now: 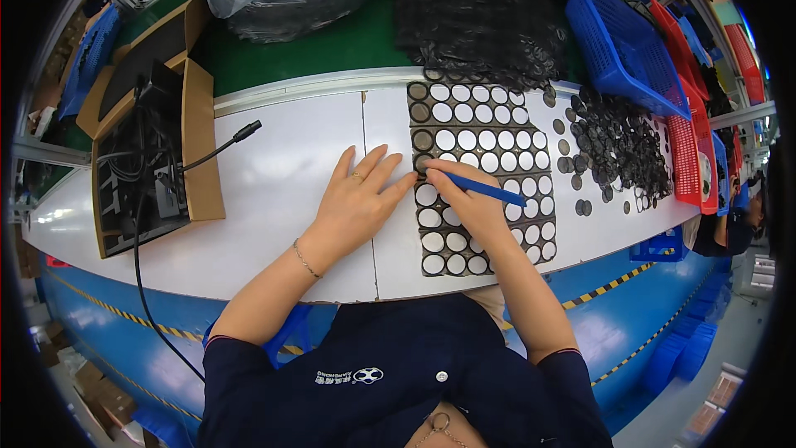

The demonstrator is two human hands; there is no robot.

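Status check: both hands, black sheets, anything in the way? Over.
Right hand gripping blue tool over black sheets. Left hand spread, one fingertip at their left edge. Loose dark discs piled right, clear of both hands.

There are two hands (pixel 355 199) and one blue pen-like tool (pixel 491 191) at centre, one open cardboard box (pixel 200 149) at left, uncountably many loose dark discs (pixel 612 141) at right.

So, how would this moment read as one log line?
left hand: open on white table | right hand: gripping slim blue stick over black-framed grid of white circles | loose dark discs: heaped right of grid
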